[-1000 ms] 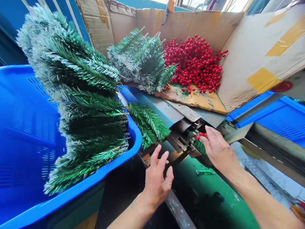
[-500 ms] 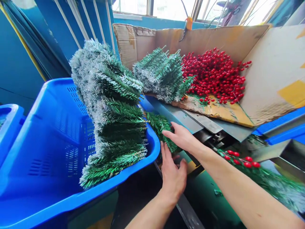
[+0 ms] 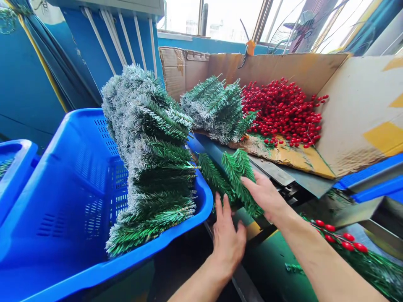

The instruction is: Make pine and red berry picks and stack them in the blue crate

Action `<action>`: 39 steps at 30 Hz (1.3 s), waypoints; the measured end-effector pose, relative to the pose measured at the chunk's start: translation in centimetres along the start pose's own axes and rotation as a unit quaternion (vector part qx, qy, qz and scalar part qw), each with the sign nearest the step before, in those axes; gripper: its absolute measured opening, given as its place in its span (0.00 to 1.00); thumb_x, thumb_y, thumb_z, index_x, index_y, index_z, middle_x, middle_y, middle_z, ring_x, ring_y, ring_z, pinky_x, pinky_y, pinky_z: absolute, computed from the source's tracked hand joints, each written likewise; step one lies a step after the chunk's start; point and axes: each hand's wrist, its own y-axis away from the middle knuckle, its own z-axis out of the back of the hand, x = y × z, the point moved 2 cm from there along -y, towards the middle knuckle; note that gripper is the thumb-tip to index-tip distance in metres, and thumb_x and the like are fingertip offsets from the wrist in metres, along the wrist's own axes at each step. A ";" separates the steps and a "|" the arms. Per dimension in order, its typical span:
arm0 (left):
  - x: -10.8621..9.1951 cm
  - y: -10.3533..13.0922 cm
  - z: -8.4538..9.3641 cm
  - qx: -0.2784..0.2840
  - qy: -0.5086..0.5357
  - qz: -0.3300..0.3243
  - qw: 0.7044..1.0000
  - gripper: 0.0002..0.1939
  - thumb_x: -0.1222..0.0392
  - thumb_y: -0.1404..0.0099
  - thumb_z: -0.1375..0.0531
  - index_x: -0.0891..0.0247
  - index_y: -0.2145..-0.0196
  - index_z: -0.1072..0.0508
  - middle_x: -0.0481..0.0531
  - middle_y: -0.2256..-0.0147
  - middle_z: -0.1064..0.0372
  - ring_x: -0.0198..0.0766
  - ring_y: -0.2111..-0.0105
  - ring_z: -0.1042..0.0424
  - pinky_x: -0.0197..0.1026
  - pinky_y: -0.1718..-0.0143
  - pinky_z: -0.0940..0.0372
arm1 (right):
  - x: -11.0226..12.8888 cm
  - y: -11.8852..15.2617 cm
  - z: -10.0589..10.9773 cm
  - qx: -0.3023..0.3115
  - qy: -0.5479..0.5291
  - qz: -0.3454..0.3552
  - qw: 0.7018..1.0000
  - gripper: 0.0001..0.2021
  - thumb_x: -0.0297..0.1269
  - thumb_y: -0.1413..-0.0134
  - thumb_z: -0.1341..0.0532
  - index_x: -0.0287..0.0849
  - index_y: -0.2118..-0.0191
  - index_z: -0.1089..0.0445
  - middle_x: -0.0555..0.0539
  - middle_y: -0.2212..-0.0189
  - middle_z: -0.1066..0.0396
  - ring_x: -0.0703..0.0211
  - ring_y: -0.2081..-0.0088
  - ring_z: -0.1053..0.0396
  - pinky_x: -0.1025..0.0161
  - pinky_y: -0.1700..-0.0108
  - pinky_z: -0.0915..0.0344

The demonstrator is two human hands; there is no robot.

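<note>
My right hand (image 3: 267, 195) is closed on a green artificial pine sprig (image 3: 241, 174), its thumb across the near side and its other fingers mostly hidden. Another green pine sprig (image 3: 212, 172) lies just left of it, beside the blue basket (image 3: 206, 197). My left hand (image 3: 228, 235) is open, fingers stretched toward the lower end of that second sprig. Whether its fingertips touch the needles I cannot tell. A tall stack of frosted pine sprigs (image 3: 147, 167) stands in the basket, cut ends facing right.
Behind stands an open cardboard box (image 3: 355, 109) with a heap of red berry stems (image 3: 283, 111). A bundle of frosted pine sprigs (image 3: 217, 109) lies at its left. A metal machine edge (image 3: 272, 167) runs below. At lower right is a pine piece with red berries (image 3: 348, 241).
My right hand has moved right and lifted a pine sprig away from the one beside the basket. My left hand has stayed almost in place. The view has tilted up slightly.
</note>
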 end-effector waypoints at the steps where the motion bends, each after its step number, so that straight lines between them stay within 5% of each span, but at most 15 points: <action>1: -0.5 0.5 -0.1 -0.003 0.004 -0.012 1.000 0.37 0.68 0.41 0.44 0.50 0.36 0.49 0.55 0.32 0.65 0.48 0.49 0.30 0.52 0.48 0.34 | -0.2 0.5 0.5 -0.016 0.005 0.006 1.000 0.19 0.43 0.43 0.42 0.43 0.47 0.33 0.47 0.59 0.25 0.50 0.57 0.28 0.55 0.56 0.30; 5: -3.3 0.7 -0.3 -0.042 0.157 0.046 0.986 0.39 0.59 0.40 0.38 0.58 0.35 0.50 0.60 0.36 0.48 0.48 0.40 0.41 0.49 0.41 0.41 | -1.3 3.1 1.4 -0.002 0.062 0.012 0.998 0.21 0.45 0.44 0.40 0.41 0.47 0.32 0.47 0.59 0.25 0.49 0.59 0.28 0.55 0.57 0.31; 10: -4.9 -2.0 -0.8 -0.074 0.375 0.098 0.919 0.20 0.53 0.38 0.40 0.64 0.50 0.29 0.57 0.53 0.27 0.44 0.51 0.30 0.46 0.45 0.38 | -1.8 6.6 1.5 0.075 0.037 0.044 0.996 0.20 0.48 0.40 0.41 0.44 0.46 0.32 0.47 0.50 0.30 0.48 0.47 0.36 0.52 0.42 0.40; 18: -3.5 -0.9 0.0 -0.111 0.361 0.121 0.918 0.25 0.45 0.41 0.38 0.62 0.51 0.29 0.54 0.57 0.26 0.42 0.54 0.30 0.43 0.50 0.36 | -2.1 8.6 3.5 0.107 0.007 0.015 0.994 0.23 0.51 0.42 0.39 0.45 0.45 0.32 0.46 0.52 0.29 0.46 0.46 0.37 0.50 0.41 0.41; 26: -4.3 -1.7 0.5 -0.017 0.316 0.143 0.938 0.20 0.50 0.50 0.31 0.66 0.63 0.21 0.47 0.75 0.31 0.31 0.77 0.37 0.36 0.71 0.38 | -3.1 10.4 4.6 0.119 0.071 0.005 0.990 0.25 0.55 0.41 0.43 0.44 0.46 0.31 0.44 0.56 0.27 0.43 0.49 0.35 0.47 0.43 0.39; 33: -5.1 -1.3 0.1 0.076 0.253 0.016 0.964 0.13 0.51 0.45 0.34 0.64 0.69 0.20 0.53 0.66 0.27 0.40 0.64 0.32 0.41 0.60 0.37 | -3.0 11.1 4.9 0.162 0.112 0.019 0.980 0.25 0.56 0.40 0.45 0.42 0.48 0.29 0.44 0.56 0.28 0.43 0.49 0.36 0.49 0.44 0.38; 39: -4.9 -0.9 0.0 0.044 0.320 0.051 0.945 0.13 0.52 0.43 0.35 0.65 0.66 0.22 0.50 0.70 0.27 0.36 0.68 0.32 0.38 0.61 0.37 | -2.0 11.4 5.7 0.194 0.159 0.038 0.967 0.19 0.50 0.37 0.46 0.43 0.54 0.28 0.46 0.57 0.28 0.46 0.52 0.34 0.51 0.45 0.38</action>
